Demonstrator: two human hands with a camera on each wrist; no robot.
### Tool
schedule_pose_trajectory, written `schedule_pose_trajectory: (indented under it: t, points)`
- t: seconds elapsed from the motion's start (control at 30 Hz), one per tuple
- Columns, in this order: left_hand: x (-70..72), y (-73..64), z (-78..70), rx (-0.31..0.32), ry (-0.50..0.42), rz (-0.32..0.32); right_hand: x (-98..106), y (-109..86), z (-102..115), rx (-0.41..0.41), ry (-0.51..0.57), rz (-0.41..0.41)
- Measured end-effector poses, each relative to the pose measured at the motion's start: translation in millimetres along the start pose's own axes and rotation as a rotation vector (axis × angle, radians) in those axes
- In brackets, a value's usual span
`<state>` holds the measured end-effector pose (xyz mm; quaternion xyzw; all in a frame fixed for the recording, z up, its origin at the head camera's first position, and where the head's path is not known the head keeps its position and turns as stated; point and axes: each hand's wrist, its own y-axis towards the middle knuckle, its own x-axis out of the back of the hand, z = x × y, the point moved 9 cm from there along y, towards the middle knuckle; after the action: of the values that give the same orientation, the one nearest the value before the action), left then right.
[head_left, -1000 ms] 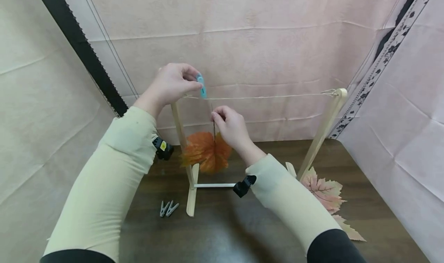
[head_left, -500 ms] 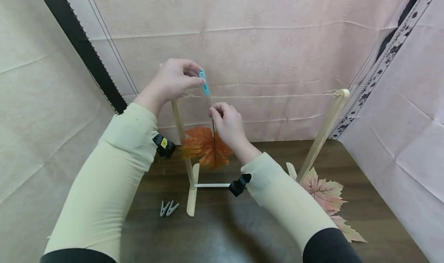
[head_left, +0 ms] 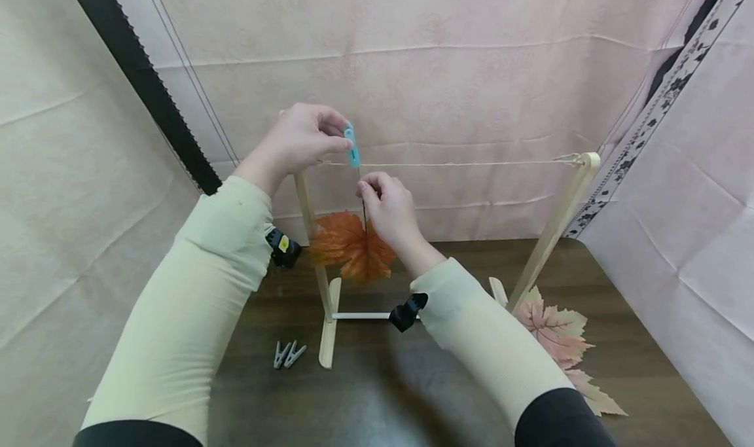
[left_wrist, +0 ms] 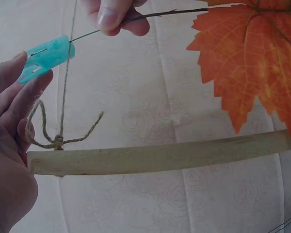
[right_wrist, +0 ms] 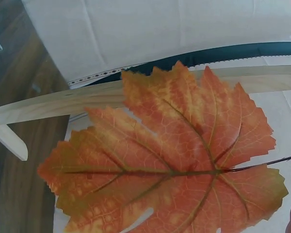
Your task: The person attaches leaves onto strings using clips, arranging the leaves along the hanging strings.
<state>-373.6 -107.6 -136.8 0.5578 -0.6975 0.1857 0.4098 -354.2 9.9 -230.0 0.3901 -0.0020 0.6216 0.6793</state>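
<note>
My left hand (head_left: pixel 300 136) pinches a light blue clothespin (head_left: pixel 352 147) between thumb and fingers, right at the string (head_left: pixel 459 164) near its left end. In the left wrist view the clothespin's tip overlaps the string and the end of a thin dark stem (left_wrist: pixel 160 14). Below it, my right hand (head_left: pixel 390 206) pinches that stem between thumb and forefinger. From the stem hangs an orange maple-like leaf (head_left: pixel 353 247), which fills much of the right wrist view. I cannot tell whether the clothespin grips the stem.
The string is tied between two wooden posts, the left (head_left: pixel 322 283) and the right (head_left: pixel 554 231), joined low by a white rod (head_left: pixel 360 315). Two grey clothespins (head_left: pixel 288 355) lie on the dark wooden table (head_left: pixel 265 408). Pinkish leaves (head_left: pixel 554 329) lie by the right post.
The leaf has risen a little with my right hand. My left hand lifted the clothespin slightly, then lowered it back to the string, a bit farther right, beside the stem's end.
</note>
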Motion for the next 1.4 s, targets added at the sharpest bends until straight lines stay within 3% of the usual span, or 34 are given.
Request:
schedule_pose_trajectory:
  t: [0.57,0.87,1.1,1.4]
  points:
    - [-6.1,-0.4,-1.4,-0.028,0.042,0.047,2,-2.8,1,0.000,-0.045,-0.009]
    - [-3.1,-1.3,-8.9,-0.071,0.155,0.039,0,1.5,3,-0.010,0.008,-0.013]
    - [-6.3,0.4,-9.9,-0.073,0.182,0.069,-1,1.6,0,-0.008,0.002,0.007]
    - [-9.0,-0.5,-12.0,-0.130,0.230,0.066,1,0.4,-4,0.020,0.020,0.019]
